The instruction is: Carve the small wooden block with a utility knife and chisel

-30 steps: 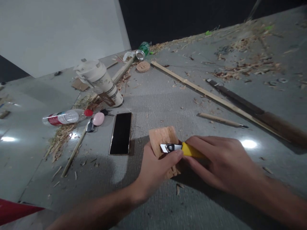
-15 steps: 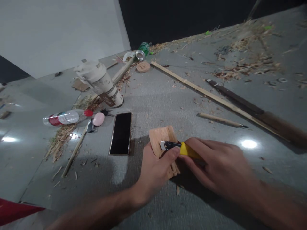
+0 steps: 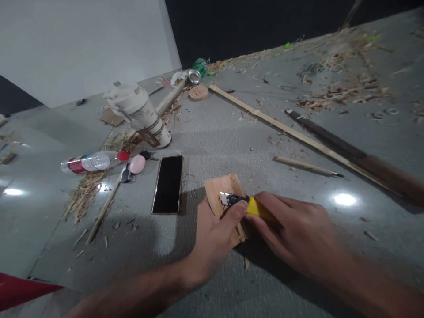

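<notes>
Pale wood block (image 3: pixel 220 190), seemingly notched — left hand (image 3: pixel 212 234) grips it, right hand (image 3: pixel 294 221) clasps the yellow knife (image 3: pixel 260 209).

One head cam, worn by the person, looks fwd & down over a gray surface (image 3: pixel 212 137). Close-up POV: L hand (image 3: pixel 212 234) & R hand (image 3: pixel 298 225) are nearest, w/ wood block (image 3: pixel 220 187) just below ctr. Green can (image 3: pixel 198 68) is farther back, nr top ctr; surface's far edge slants up to R.
</notes>
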A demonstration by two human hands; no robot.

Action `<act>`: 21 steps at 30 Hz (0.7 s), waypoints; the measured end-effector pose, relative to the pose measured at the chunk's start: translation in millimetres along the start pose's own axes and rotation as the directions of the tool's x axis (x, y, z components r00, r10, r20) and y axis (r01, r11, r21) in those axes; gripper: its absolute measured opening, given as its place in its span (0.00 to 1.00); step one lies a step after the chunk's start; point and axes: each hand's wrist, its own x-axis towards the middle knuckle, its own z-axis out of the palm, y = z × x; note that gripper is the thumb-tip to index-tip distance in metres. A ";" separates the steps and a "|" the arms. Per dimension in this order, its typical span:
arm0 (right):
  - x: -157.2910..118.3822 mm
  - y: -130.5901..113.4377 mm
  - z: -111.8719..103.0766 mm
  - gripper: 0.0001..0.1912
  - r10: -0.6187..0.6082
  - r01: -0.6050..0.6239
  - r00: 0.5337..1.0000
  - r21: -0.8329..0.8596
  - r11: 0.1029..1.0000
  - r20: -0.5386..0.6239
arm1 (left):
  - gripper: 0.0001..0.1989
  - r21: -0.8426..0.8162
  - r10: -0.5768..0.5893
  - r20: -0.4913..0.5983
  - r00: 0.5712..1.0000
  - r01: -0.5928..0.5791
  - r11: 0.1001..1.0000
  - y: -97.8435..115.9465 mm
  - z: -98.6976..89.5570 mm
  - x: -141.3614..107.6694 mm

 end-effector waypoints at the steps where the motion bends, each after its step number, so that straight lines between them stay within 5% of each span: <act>1: 0.0 0.7 -0.2 0.16 0.001 -0.001 1.000 0.006 1.000 0.004 | 0.15 0.001 -0.003 -0.004 1.000 0.003 1.000 0.2 -0.1 0.3; 12: 11.0 20.8 -16.0 0.14 -0.172 0.172 0.984 -0.001 0.985 0.051 | 0.22 0.047 -0.106 -0.021 0.994 0.107 0.993 -2.0 -4.9 0.9; 21: 10.6 23.1 -15.8 0.15 -0.128 0.118 0.986 0.096 0.988 0.104 | 0.25 0.006 -0.110 0.076 0.991 0.109 0.994 1.7 -6.2 1.9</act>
